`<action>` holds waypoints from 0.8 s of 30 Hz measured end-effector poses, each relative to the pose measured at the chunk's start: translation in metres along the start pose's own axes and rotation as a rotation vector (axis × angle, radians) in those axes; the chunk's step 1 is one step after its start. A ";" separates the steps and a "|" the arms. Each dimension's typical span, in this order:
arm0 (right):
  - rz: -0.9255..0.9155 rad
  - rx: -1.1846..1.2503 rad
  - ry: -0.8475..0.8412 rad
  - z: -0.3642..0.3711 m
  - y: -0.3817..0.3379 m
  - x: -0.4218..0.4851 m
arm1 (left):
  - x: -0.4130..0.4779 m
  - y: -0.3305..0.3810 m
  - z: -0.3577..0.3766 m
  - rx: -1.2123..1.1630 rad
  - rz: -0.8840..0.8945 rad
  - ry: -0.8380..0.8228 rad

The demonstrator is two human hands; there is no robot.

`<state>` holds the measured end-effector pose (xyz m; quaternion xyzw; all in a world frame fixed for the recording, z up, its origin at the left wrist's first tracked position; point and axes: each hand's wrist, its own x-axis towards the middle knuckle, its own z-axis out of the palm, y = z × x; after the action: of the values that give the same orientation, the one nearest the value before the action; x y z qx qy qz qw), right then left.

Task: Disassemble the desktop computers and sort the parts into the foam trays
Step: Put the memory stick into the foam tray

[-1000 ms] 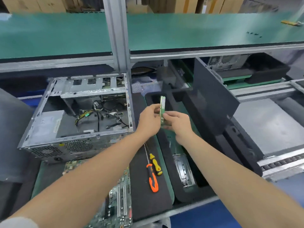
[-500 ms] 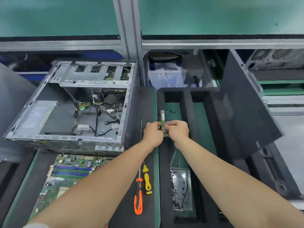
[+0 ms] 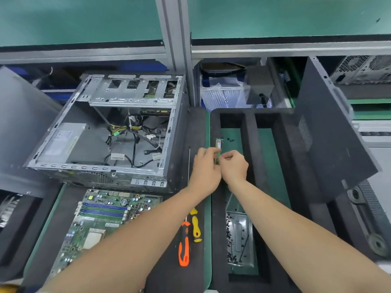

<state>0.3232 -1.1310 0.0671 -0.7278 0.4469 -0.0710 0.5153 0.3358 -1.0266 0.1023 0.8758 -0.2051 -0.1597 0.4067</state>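
You're pinching the memory stick (image 3: 218, 144) on edge, left hand (image 3: 205, 166) and right hand (image 3: 234, 167) level, fingers clamped on its near end, long axis pointing away from you, at the left edge of the foam tray's (image 3: 249, 149) left compartment; print unreadable.

Left slot, far end: bare green floor of the foam tray (image 3: 249, 134), with only loose screws (image 3: 229, 140) on it.
Left slot, middle: left hand (image 3: 206, 166) and right hand (image 3: 233, 166) meet on a memory module (image 3: 218, 143), blocking it.
Left slot, near end: a metal plate (image 3: 240, 237) fills it.
Right slot: bare floor; a side panel (image 3: 330, 144) leans over its right wall.
Left of tray: a narrow mat strip beside the computer case (image 3: 127, 98); an orange screwdriver (image 3: 183, 246) and a yellow screwdriver (image 3: 196, 229) lie on its near part.
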 end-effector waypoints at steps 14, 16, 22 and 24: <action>-0.350 -0.172 -0.107 0.076 0.015 -0.175 | -0.135 -0.139 -0.155 0.283 0.446 -0.018; -0.410 -0.214 -0.127 0.095 0.011 -0.197 | -0.149 -0.175 -0.182 0.326 0.376 0.141; -0.421 -0.377 -0.129 0.159 0.005 -0.239 | -0.171 -0.255 -0.232 0.166 -0.245 0.495; -0.414 -0.479 -0.044 0.173 0.005 -0.245 | -0.173 -0.266 -0.236 0.061 -0.318 0.433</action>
<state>0.2733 -0.8351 0.0714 -0.9053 0.2819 -0.0515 0.3135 0.3527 -0.6339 0.0612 0.9225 0.0221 -0.0243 0.3845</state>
